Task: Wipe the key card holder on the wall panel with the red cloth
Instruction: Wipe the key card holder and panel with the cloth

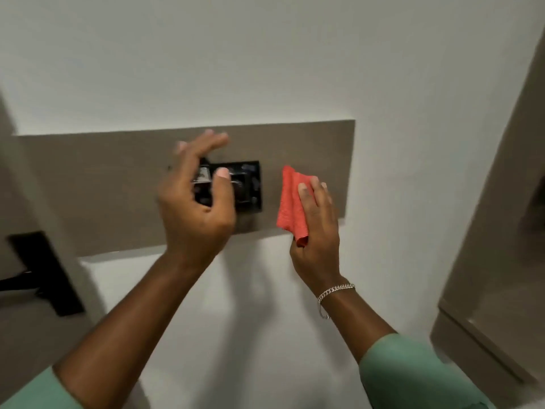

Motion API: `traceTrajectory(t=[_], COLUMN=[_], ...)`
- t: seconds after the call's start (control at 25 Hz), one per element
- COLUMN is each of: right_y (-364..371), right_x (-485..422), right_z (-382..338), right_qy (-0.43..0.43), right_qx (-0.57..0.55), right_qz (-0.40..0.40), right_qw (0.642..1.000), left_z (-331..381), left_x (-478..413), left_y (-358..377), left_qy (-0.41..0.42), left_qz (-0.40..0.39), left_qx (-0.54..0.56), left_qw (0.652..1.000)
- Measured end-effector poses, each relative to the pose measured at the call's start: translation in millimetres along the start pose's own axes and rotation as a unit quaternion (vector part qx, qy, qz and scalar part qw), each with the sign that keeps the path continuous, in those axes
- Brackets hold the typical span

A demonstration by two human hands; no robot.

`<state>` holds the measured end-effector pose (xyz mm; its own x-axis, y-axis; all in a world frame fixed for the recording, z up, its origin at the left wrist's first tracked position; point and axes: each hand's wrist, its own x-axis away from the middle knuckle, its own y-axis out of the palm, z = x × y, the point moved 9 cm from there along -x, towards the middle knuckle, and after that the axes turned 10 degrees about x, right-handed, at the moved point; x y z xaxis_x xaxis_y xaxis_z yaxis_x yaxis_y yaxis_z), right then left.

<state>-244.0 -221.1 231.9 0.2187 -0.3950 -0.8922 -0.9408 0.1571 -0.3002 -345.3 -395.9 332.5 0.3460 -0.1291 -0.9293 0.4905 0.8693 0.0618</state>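
The black key card holder (247,187) is mounted on a taupe wall panel (118,184). My left hand (194,208) is in front of the holder's left part and hides it. Its thumb and fingers pinch a dark card (203,180) with a pale patch, blurred by motion. My right hand (317,231) grips the folded red cloth (290,208) and holds it against the panel just right of the holder, apart from it. A silver bracelet (334,292) is on that wrist.
A black plate with a dark handle (44,273) sits on the surface at lower left. A taupe cabinet or door edge (495,231) stands close on the right. White wall (265,54) lies above and below the panel.
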Motion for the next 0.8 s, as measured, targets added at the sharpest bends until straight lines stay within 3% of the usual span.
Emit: traceTrajectory(t=[0.12,0.24,0.4,0.56,0.72,0.8], right_y=[36,72,94,95,99,95], right_x=[-7,-9,-5,-27,-20,-25], right_z=[-45,-68,-75,-79,-62,-53], right_qy=[-0.003,0.004,-0.038,0.076,-0.119,-0.100], right_qx=[0.045,0.053,0.052,-0.008,0.103,0.089], right_qz=[0.008,-0.018,-0.030,0.019,0.066,0.086], right_qw=[0.999,0.998,0.997,0.997,0.985,0.987], left_z=[-8,-64,-128,-141,-145,-144], left_x=[-17,-27,-23,-17,-16,-16], left_y=[-62,-85,-84,-80,-81,-80], left_qy=[0.097,0.103,0.101,0.121,0.140,0.147], left_qz=[0.044,-0.041,-0.151,-0.127,-0.106,-0.100], left_qx=[-0.140,-0.310,-0.490,-0.540,-0.554,-0.554], left_qw=[0.984,0.944,0.853,0.823,0.814,0.813])
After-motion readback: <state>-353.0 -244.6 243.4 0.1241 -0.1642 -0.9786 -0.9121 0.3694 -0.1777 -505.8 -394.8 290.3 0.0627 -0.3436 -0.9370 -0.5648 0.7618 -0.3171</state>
